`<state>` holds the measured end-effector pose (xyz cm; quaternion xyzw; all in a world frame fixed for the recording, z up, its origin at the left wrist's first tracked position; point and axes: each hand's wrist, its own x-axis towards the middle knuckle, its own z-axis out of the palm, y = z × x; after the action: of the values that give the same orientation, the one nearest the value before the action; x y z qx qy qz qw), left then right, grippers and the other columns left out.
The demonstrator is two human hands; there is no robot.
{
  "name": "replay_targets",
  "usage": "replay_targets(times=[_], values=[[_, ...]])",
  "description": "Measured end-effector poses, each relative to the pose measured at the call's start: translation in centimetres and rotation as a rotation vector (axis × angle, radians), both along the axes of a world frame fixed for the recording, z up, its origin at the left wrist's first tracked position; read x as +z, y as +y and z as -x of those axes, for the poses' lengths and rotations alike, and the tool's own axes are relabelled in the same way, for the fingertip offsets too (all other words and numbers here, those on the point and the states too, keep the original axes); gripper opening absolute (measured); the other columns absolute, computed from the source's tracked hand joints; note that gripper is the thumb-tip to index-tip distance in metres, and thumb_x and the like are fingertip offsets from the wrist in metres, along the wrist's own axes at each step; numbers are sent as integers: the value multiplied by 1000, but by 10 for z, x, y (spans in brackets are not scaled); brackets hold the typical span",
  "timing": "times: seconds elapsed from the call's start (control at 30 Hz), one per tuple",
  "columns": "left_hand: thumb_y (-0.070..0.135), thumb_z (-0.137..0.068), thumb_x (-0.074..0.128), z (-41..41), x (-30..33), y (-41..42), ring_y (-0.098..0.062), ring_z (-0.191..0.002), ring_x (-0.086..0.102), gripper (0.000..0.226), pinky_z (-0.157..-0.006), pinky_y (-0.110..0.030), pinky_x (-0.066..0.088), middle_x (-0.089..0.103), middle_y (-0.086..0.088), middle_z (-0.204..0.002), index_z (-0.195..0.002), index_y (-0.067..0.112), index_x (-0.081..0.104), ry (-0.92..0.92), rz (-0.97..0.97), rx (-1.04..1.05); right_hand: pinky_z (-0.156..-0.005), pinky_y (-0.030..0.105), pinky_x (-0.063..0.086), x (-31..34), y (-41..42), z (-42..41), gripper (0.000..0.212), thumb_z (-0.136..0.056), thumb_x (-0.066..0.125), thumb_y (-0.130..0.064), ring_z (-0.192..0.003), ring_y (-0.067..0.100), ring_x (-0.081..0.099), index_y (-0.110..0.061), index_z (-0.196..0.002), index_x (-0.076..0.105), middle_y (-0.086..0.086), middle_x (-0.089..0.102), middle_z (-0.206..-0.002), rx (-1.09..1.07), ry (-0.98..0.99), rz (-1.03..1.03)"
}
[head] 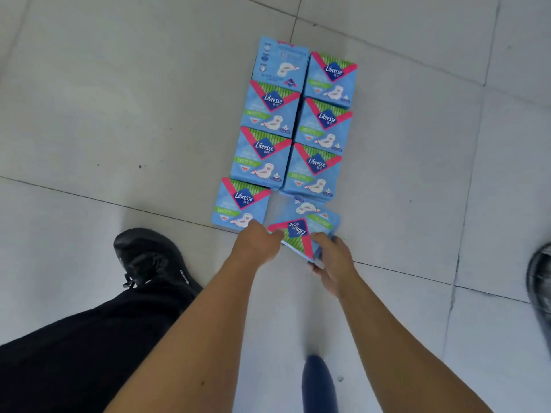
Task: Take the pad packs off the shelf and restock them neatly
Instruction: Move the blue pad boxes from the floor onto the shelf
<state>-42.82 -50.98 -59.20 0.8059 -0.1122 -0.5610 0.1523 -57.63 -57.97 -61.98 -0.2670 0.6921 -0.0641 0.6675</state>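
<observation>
Blue pad packs lay on the pale tiled floor (119,99) in two columns running away from the person, each pack touching or slightly overlapping the next. The left column held four: the farthest pack (280,62) showed its printed back, and the three nearer ones, down to the nearest left pack (240,205), showed the front with its pink V and dark logo diamond. The right column held three packs face up, from the farthest right pack (331,79) to the third right pack (313,171). At the near end of that column an eighth pack (304,226) was turned upside down compared with the others, its logo reading toward the person, and it sat tilted, its near edge raised off the floor. Both hands gripped it: the left hand (258,244) closed on its left near corner, knuckles up, just beside the nearest left pack, and the right hand (334,263) clasped its right near corner, thumb on top and fingers curled beneath. Both bare forearms reached in from the bottom edge. A black shoe (146,257) and black trouser leg (74,353) stood to the left, a blurred dark shoe (541,278) showed at the right edge, and a blurred blue shape (317,383) lay between the arms.
</observation>
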Motion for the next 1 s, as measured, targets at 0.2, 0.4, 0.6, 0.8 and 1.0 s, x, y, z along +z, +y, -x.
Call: replay_targets(times=[0.2,0.4,0.6,0.8,1.0], values=[[40,-86,69,0,65,5,-19,-86,61,30,-70,-30,46,69,-12,-107,-100,14,60,256,244,361,-68,27,42,87,16,-7,37,-74,73,-17,-75,12,65,-23,-108,59,-3,70,-89,84,-357,20],[26,-92,61,-61,186,39,-12,-74,63,25,-56,-21,50,68,1,-96,-115,26,53,159,579,498,-73,30,42,185,15,-56,48,-77,69,-52,-96,17,66,-25,-115,57,-3,67,-106,313,-404,238],[28,-68,65,-141,327,143,-9,-78,68,39,-61,-23,53,74,7,-94,-105,41,67,-39,715,236,-65,20,42,307,49,-160,38,-92,61,-35,-83,2,59,-36,-127,46,-15,61,-104,728,-565,727],[12,-86,70,-192,425,273,-9,-78,61,50,-57,-16,48,64,-3,-110,-130,26,50,-502,929,581,-61,20,47,395,145,-259,10,-94,61,-19,-68,-1,61,-21,-104,59,-7,67,-86,1034,-785,839],[3,-88,67,-218,457,370,-14,-78,70,32,-60,-25,54,69,-8,-103,-114,11,51,-706,1130,944,-61,17,48,457,250,-350,11,-97,58,-25,-77,3,66,-20,-106,61,-6,71,-93,990,-993,834]])
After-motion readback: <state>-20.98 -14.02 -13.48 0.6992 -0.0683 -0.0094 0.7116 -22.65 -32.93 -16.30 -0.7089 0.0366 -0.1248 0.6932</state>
